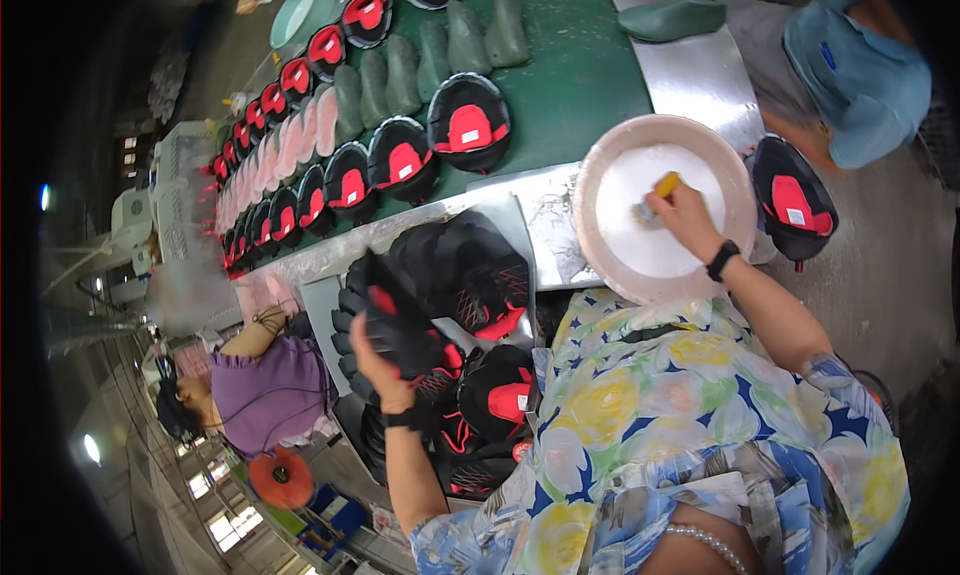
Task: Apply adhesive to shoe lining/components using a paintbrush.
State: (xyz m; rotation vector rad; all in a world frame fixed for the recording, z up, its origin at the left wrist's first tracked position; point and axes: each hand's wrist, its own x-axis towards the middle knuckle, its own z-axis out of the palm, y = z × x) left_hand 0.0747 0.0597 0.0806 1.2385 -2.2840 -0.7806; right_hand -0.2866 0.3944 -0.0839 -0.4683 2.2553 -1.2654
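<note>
The right hand pinches a yellow brush over the white basin at right. At near left, the left hand clasps a black upper above other uppers.

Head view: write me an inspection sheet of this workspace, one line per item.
Surface: green worktop, bordered by a metal strip.
Job's things: black-and-red shoe upper; yellow-handled tool; pale basin, white inside.
Clutter: grey-sided bin crowded with more uppers; green foot-shaped forms on the worktop.
Hands: left hand holds the shoe upper; right hand grips the tool over the basin.
Cables: none clearly made out.
Surroundings: person in blue, right; person in purple, left.
</note>
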